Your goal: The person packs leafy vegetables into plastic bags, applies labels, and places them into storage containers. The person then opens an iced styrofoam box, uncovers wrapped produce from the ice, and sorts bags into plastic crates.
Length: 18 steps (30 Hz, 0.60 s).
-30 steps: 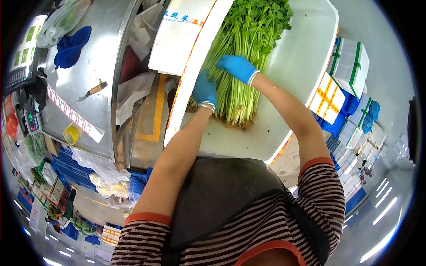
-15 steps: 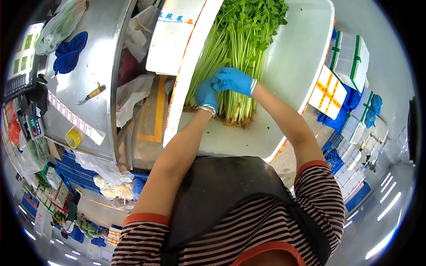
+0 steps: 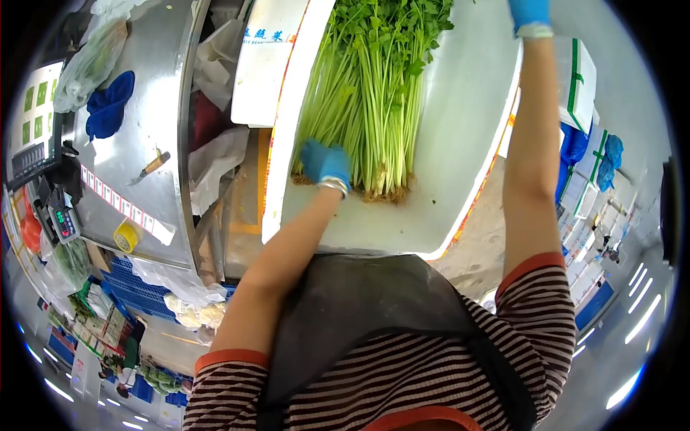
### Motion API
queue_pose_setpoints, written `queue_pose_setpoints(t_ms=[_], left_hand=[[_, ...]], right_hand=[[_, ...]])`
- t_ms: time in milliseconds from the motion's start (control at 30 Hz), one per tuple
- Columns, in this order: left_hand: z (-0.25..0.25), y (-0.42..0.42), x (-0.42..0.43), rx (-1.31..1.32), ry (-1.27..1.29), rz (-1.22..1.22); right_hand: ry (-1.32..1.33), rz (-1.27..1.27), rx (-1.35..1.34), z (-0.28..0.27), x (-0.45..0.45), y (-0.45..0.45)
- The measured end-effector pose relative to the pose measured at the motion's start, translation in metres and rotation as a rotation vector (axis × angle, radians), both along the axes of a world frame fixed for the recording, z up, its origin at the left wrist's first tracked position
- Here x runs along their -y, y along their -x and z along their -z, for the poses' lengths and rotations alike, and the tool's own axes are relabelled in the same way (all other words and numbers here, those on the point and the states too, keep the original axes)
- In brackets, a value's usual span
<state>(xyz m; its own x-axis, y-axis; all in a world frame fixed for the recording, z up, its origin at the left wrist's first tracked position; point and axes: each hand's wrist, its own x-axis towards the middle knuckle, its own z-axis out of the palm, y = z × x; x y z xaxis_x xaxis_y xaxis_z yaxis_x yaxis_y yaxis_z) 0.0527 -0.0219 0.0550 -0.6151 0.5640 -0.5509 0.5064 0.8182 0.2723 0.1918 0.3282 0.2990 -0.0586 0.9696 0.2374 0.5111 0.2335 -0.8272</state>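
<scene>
The right hand (image 3: 530,13) has left the celery (image 3: 381,100) inside the white box (image 3: 463,129) for near its right rim, leaving only the left hand (image 3: 325,164) at the stalks, whether either grip is clenched impossible to tell.

Wearing a bright blue glove on the left hand (image 3: 326,161), pale-banded at the wrist, and matching blue on the right hand (image 3: 530,13), far right! Striped top to bottom in a short-sleeved shirt (image 3: 402,373), dark maroon against pale, trimmed orange-red at both sleeves and neckline (image 3: 424,415). Over that, sporting a dark, faintly glossy apron (image 3: 366,293), black-strapped left and right.
</scene>
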Motion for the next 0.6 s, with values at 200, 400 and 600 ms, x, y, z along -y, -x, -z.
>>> queue_pose_setpoints(t_ms=[200, 400, 600], left_hand=[[0.036, 0.025, 0.005, 0.123, 0.005, -0.053], [0.030, 0.034, -0.005, 0.399, 0.049, 0.122], [0.058, 0.011, -0.003, 0.100, -0.376, 0.413]], right_hand=[[0.347, 0.364, -0.127, 0.189, 0.140, -0.035], [0.810, 0.606, -0.128, 0.334, 0.289, -0.069], [0.942, 0.501, 0.173, 0.288, 0.291, -0.014]])
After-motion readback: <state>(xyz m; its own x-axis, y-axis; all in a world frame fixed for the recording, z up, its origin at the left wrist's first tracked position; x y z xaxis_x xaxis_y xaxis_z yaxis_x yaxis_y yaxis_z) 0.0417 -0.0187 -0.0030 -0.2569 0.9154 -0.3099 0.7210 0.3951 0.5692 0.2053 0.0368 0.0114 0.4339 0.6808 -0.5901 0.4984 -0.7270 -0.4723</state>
